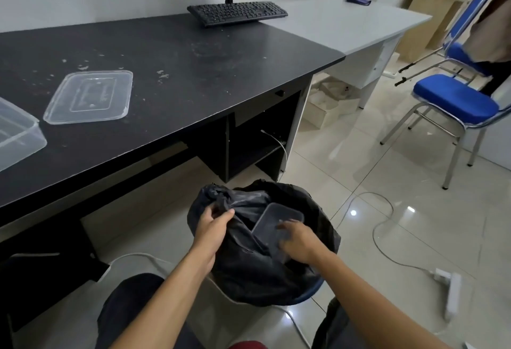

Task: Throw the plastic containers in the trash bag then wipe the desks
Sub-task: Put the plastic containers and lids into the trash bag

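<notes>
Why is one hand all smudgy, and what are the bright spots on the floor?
Head view: the right hand is motion-blurred over the container in the bag; the left hand, gripping the bag, looks sharp; the spots are light glare on the glossy floor.

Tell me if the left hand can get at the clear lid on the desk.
Probably, once freed: the left hand grips the trash bag, while the lid lies flat on the black desk with nothing over it.
</notes>
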